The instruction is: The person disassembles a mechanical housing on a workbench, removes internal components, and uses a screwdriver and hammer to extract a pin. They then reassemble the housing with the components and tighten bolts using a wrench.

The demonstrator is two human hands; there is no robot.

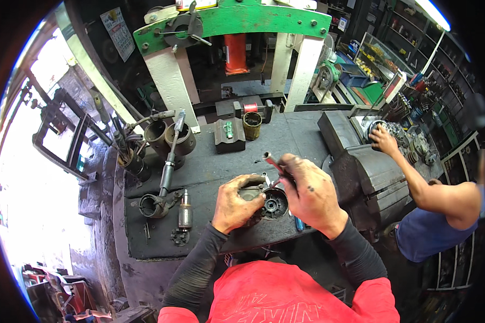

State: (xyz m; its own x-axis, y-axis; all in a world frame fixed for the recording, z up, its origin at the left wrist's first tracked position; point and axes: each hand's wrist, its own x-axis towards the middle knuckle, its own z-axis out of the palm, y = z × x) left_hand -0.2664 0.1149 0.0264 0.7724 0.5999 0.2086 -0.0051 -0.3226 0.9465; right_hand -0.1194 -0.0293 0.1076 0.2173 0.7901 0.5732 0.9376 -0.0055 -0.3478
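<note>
The bench (293, 141) bears 1 armature (185, 217) near the left grip (236, 203) and housing (275, 205).

Dark grey, flat-topped workbench (288, 137) with worn surface. Past far edge: tall press frame (264, 20), green steel crossbeam on off-white legs, red metal cylinder (235, 54) hanging at middle. Beyond far left corner: dark wall (94, 21) bearing white paper calendar (117, 33). Off left edge: open side of shop, glaring white daylight (43, 188). Beyond far right corner: dark loaded shelves (409, 24), lit white tube lamp (434, 15) above.
</note>
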